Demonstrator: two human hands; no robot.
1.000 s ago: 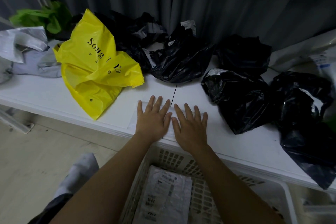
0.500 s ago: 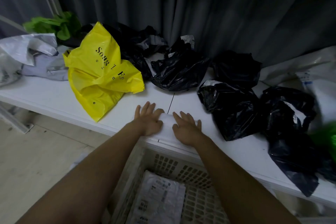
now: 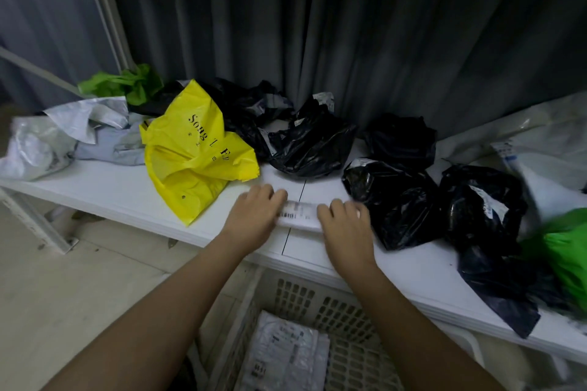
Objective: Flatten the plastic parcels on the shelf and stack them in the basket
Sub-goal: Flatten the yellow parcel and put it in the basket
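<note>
White shelf [image 3: 111, 190]: both hands, left hand [image 3: 254, 216] and right hand [image 3: 344, 225], curled on flat white mailer [image 3: 297, 216]; one parcel [image 3: 286, 355] in basket [image 3: 355, 359], black bags [image 3: 397, 200] left.

A dark pleated curtain [image 3: 349, 25] hangs over a pale floor [image 3: 63, 279] crossed by a white metal frame [image 3: 35, 225].

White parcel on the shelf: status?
Left hand and right hand grip flat white plastic parcel at its ends. On white shelf, not basketed. Black bags crowd right.
</note>
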